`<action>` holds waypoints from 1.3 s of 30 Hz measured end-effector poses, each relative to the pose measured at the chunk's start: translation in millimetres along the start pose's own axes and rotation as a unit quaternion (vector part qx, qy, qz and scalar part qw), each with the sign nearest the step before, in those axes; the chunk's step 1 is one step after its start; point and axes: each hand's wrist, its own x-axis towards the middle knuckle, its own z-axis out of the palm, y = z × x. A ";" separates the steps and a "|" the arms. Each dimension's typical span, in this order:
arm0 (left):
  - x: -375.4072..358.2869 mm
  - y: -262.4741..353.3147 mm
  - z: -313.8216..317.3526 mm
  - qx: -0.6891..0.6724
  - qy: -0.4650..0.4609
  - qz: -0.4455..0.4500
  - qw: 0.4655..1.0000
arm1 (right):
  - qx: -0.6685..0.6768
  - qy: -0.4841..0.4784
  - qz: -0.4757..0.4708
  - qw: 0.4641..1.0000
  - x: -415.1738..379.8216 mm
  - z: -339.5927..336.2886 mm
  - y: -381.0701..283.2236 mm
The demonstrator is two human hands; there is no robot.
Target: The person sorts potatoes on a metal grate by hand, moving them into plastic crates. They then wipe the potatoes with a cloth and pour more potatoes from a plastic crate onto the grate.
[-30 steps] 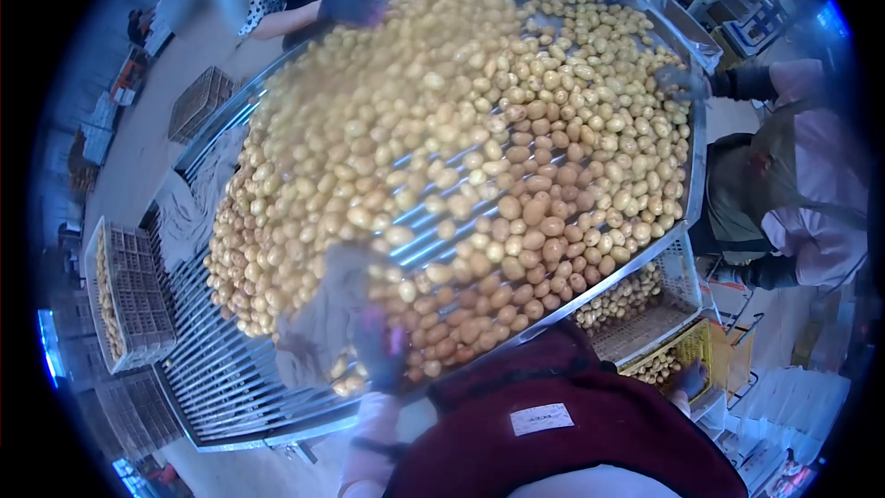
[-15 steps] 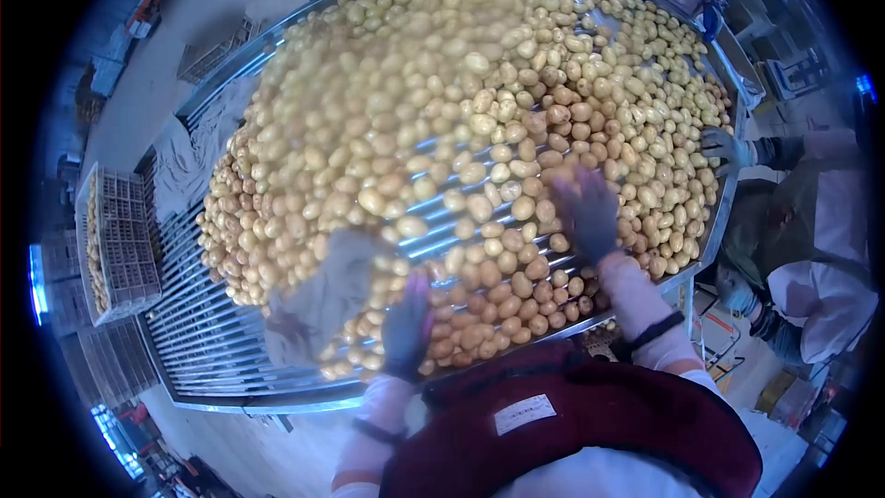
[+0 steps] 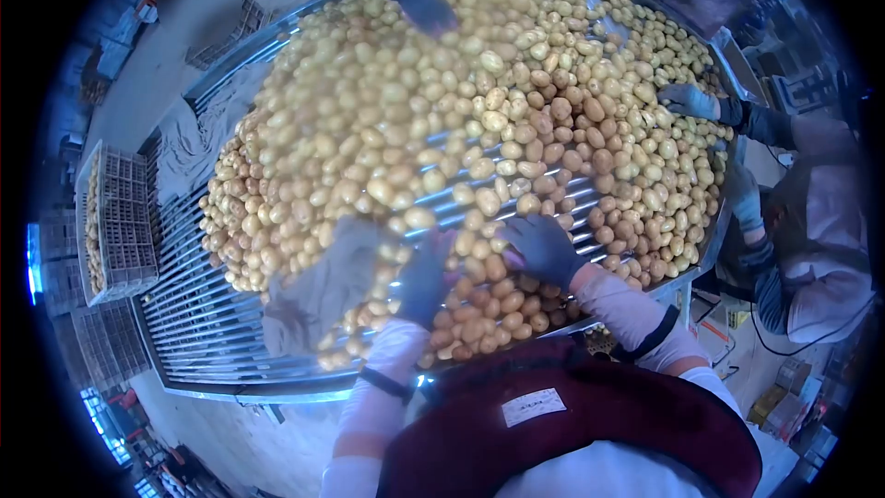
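Potatoes (image 3: 350,129) lie heaped over a slatted metal sorting table (image 3: 198,332). My left hand (image 3: 426,278), in a dark glove, is at the left side of a small group of potatoes near the front edge; its fingers are blurred. Gloved too, my right hand (image 3: 542,249) rests over the right side of that group, its fingers bent and spread over the potatoes. Bare slats show to the right of it. A grey cloth (image 3: 323,290) lies to the left of my left hand.
A co-worker's gloved hand (image 3: 426,7) touches the heap at the far side. At the right, another person's gloved hands (image 3: 690,101) are by the table edge. A plastic crate (image 3: 127,221) stands at the left, near a second cloth (image 3: 198,143).
My right hand has moved left and nearer, with potatoes gathered between my hands. My left hand has moved slightly forward and right. A co-worker's hand has reached onto the far side.
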 end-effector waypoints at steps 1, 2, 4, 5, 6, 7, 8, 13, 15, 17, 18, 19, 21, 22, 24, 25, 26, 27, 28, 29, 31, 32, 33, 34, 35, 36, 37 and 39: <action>-3.0 -1.9 3.5 -0.006 0.004 0.000 1.000 | 0.012 0.043 -0.011 0.999 -3.1 9.0 0.4; -6.4 -0.4 2.9 -0.012 0.010 -0.001 1.000 | 0.017 0.054 0.015 0.998 -4.6 9.3 2.1; -19.8 3.5 0.9 -0.032 0.022 -0.003 0.999 | 0.031 0.077 0.074 0.994 -13.3 8.1 8.4; -26.2 5.7 -0.5 -0.042 0.027 -0.002 0.999 | -0.004 0.090 0.066 0.994 -14.7 10.3 7.6; -31.8 3.5 0.3 -0.067 0.080 0.008 0.995 | 0.024 0.061 0.085 0.994 -18.0 10.7 7.0; -36.3 -2.4 2.4 -0.093 0.133 0.017 0.987 | 0.051 0.031 0.102 0.993 -20.4 10.2 7.0; -39.8 -8.4 3.7 -0.119 0.186 0.025 0.975 | 0.079 0.000 0.119 0.990 -21.9 5.0 2.5; -70.8 -22.6 -7.9 -0.530 0.248 -0.085 0.807 | 0.054 0.136 -0.061 0.987 -36.5 46.2 -48.1; -82.4 -0.7 -33.3 -0.632 0.212 -0.080 0.741 | -0.021 0.054 -0.117 0.991 -39.8 68.2 -71.1; -86.7 -17.5 -24.4 -0.853 0.078 -0.035 0.515 | -0.043 -0.006 -0.085 0.995 -41.7 91.6 -85.3; -87.1 -20.8 -26.3 -0.926 0.004 -0.007 0.377 | -0.028 -0.027 -0.027 0.999 -39.2 104.5 -88.6; -88.2 -20.1 -24.1 -0.910 0.031 -0.054 0.411 | -0.013 -0.047 0.031 0.998 -36.0 114.5 -87.8; -90.0 3.8 -33.9 -0.905 0.075 -0.090 0.408 | 0.060 -0.006 -0.007 0.998 -37.0 98.0 -88.5; -88.9 13.2 -36.0 -0.903 0.093 -0.108 0.406 | 0.095 0.015 -0.023 0.995 -39.2 85.3 -89.0; -80.9 22.2 -31.8 -0.891 0.120 -0.115 0.424 | 0.441 0.007 0.081 0.894 -42.9 53.8 -102.6; -77.8 32.7 -33.6 -0.886 0.122 -0.111 0.433 | 0.613 0.019 0.148 0.776 -45.4 41.4 -114.9; -74.2 43.6 -36.6 -0.882 0.122 -0.107 0.442 | 0.756 0.032 0.206 0.620 -47.2 35.3 -121.5; -69.3 52.1 -38.8 -0.863 0.092 -0.068 0.492 | 0.697 0.084 0.107 0.705 -45.9 48.7 -114.7; -63.0 60.4 -41.0 -0.839 0.060 -0.025 0.540 | 0.623 0.152 0.016 0.767 -44.5 61.4 -108.4; -59.4 73.1 -43.2 -0.778 0.053 0.011 0.626 | 0.802 0.099 0.031 0.589 -41.6 63.6 -107.1; -54.8 103.8 -47.5 -0.586 0.081 0.080 0.802 | 0.836 0.117 0.036 0.535 -50.2 37.2 -128.9; -46.5 104.7 -33.9 -0.516 0.098 0.106 0.844 | 0.851 0.126 0.038 0.508 -54.4 23.9 -139.8; -38.2 105.6 -20.3 -0.441 0.119 0.129 0.880 | 0.879 0.122 -0.004 0.462 -53.7 34.3 -130.1; -29.9 106.6 -6.6 -0.366 0.144 0.149 0.907 | 0.901 0.116 -0.048 0.415 -54.1 43.1 -120.8; -21.1 111.2 0.3 -0.407 0.127 0.128 0.895 | 0.955 0.044 -0.172 0.237 -53.3 37.0 -120.1; -15.1 115.8 7.0 -0.446 0.109 0.105 0.882 | 0.969 0.040 -0.148 0.195 -58.7 34.0 -117.1; -12.4 118.5 12.8 -0.383 0.116 0.123 0.908 | 0.980 0.037 -0.125 0.152 -65.3 32.8 -114.8; -11.9 131.2 9.5 -0.251 0.126 0.161 0.946 | 0.987 0.054 -0.089 0.119 -78.7 28.7 -110.1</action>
